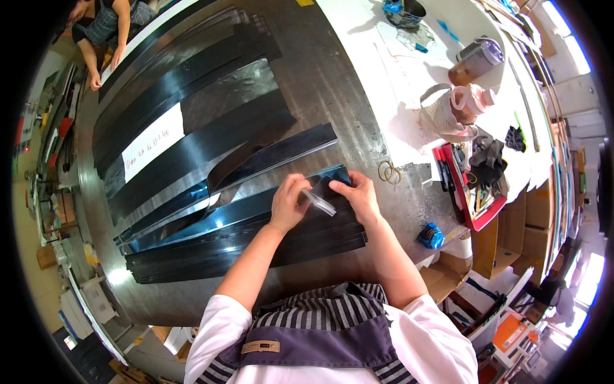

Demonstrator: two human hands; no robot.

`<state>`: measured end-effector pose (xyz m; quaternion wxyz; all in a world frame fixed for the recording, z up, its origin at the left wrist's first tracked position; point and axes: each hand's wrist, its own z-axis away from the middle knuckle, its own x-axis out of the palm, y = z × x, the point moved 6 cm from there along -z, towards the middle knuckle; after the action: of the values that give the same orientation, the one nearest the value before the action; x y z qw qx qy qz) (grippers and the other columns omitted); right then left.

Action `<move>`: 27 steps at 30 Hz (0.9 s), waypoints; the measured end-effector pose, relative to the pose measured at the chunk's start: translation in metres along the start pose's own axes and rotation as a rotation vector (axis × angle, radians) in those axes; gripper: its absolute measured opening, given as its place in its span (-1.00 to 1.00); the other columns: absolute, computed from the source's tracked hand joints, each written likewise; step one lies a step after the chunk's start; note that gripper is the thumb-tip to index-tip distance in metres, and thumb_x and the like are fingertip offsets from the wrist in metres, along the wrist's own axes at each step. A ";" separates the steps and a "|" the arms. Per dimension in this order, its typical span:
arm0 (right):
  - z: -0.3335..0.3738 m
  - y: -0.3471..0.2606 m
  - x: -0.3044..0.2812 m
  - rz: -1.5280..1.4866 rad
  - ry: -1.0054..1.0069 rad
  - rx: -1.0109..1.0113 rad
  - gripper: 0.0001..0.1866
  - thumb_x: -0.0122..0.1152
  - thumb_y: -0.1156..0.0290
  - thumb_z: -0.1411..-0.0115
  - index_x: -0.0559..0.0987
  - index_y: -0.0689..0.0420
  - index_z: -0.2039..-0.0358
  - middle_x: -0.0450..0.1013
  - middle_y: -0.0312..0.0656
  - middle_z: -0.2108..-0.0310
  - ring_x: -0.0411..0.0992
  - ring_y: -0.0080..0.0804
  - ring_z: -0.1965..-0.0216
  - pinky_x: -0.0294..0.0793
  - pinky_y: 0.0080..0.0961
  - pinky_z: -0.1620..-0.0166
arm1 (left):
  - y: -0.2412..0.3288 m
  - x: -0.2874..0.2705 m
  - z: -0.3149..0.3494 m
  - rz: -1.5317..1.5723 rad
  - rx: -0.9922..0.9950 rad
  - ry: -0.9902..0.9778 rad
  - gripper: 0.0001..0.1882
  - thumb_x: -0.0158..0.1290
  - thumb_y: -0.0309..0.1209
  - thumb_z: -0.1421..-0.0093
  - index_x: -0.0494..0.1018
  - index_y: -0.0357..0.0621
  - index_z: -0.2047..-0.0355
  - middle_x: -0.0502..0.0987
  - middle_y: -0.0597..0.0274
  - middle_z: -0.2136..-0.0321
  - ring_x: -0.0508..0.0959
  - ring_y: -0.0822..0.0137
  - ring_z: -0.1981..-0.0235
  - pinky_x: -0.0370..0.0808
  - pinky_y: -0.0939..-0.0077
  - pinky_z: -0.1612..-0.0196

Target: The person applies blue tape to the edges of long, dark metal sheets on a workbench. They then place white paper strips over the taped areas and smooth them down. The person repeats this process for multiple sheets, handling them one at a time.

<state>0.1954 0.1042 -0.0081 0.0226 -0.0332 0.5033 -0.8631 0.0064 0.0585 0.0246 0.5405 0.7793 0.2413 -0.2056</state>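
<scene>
Long dark glossy strips (256, 214) lie in stacks across the metal-topped table in front of me. My left hand (290, 202) is closed over the nearer strips, with a small clear, whitish flat piece (322, 203) sticking out of its fingers; its exact kind cannot be told. My right hand (358, 197) pinches the right end of a black strip (334, 174), thumb on top. Just beyond both hands another stack of black strips (288, 150) rests at a slant. A nearer stack (192, 261) lies partly under my forearms.
A white paper with handwriting (153, 142) lies on the farther strips. To the right are a ring of cord (389, 172), a red tray of tools (476, 217), a blue roll (431, 236), a pink bottle (472, 101) and a purple-lidded bottle (476, 61). Another person (115, 32) works at the far left.
</scene>
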 end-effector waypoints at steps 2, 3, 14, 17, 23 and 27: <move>0.003 -0.006 -0.001 -0.148 0.018 0.070 -0.80 0.45 0.53 -0.01 0.59 0.30 0.38 0.57 -0.21 0.44 0.47 -0.59 0.42 0.44 -0.59 0.35 | -0.003 0.001 0.003 0.013 0.007 0.011 -0.52 0.25 -0.66 0.18 0.41 -0.10 0.21 0.46 0.16 0.23 0.52 0.05 0.19 0.47 0.33 0.23; 0.002 -0.002 -0.002 -0.110 0.011 0.038 -0.80 0.45 0.53 -0.02 0.59 0.30 0.38 0.57 -0.22 0.45 0.47 -0.59 0.42 0.43 -0.58 0.35 | -0.003 0.002 0.001 0.016 0.029 0.013 -0.52 0.26 -0.65 0.18 0.41 -0.10 0.20 0.46 0.16 0.23 0.52 0.05 0.20 0.48 0.34 0.23; 0.005 -0.010 0.001 -0.099 -0.015 0.037 -0.74 0.47 0.48 -0.03 0.62 0.31 0.28 0.57 -0.23 0.40 0.47 -0.57 0.38 0.44 -0.56 0.32 | 0.000 0.000 0.000 0.010 0.015 0.015 -0.55 0.27 -0.62 0.18 0.40 -0.09 0.24 0.44 0.14 0.25 0.53 0.05 0.20 0.48 0.35 0.21; 0.000 -0.001 -0.002 0.000 -0.027 0.008 -0.76 0.45 0.50 -0.03 0.62 0.31 0.30 0.57 -0.22 0.42 0.47 -0.57 0.40 0.44 -0.56 0.33 | 0.000 0.000 -0.001 0.005 0.049 0.031 -0.52 0.29 -0.63 0.20 0.39 -0.10 0.24 0.45 0.15 0.21 0.53 0.06 0.21 0.49 0.34 0.23; 0.001 -0.002 0.004 0.092 0.007 -0.023 -0.77 0.47 0.57 0.06 0.60 0.28 0.38 0.57 -0.20 0.46 0.46 -0.57 0.45 0.44 -0.55 0.36 | 0.010 -0.003 -0.010 0.022 -0.094 -0.060 -0.49 0.29 -0.63 0.21 0.42 -0.10 0.19 0.47 0.10 0.17 0.52 -0.02 0.14 0.47 0.23 0.08; 0.003 -0.009 0.004 -0.008 0.006 -0.001 -0.78 0.46 0.56 0.04 0.60 0.29 0.37 0.57 -0.19 0.45 0.47 -0.56 0.44 0.45 -0.56 0.34 | 0.003 -0.002 -0.003 0.018 -0.035 -0.021 -0.52 0.23 -0.69 0.22 0.41 -0.07 0.24 0.42 0.16 0.20 0.52 0.05 0.23 0.47 0.34 0.25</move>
<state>0.1916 0.1054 0.0019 0.0176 -0.0324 0.5037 -0.8631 0.0071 0.0598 0.0289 0.5584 0.7697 0.2320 -0.2048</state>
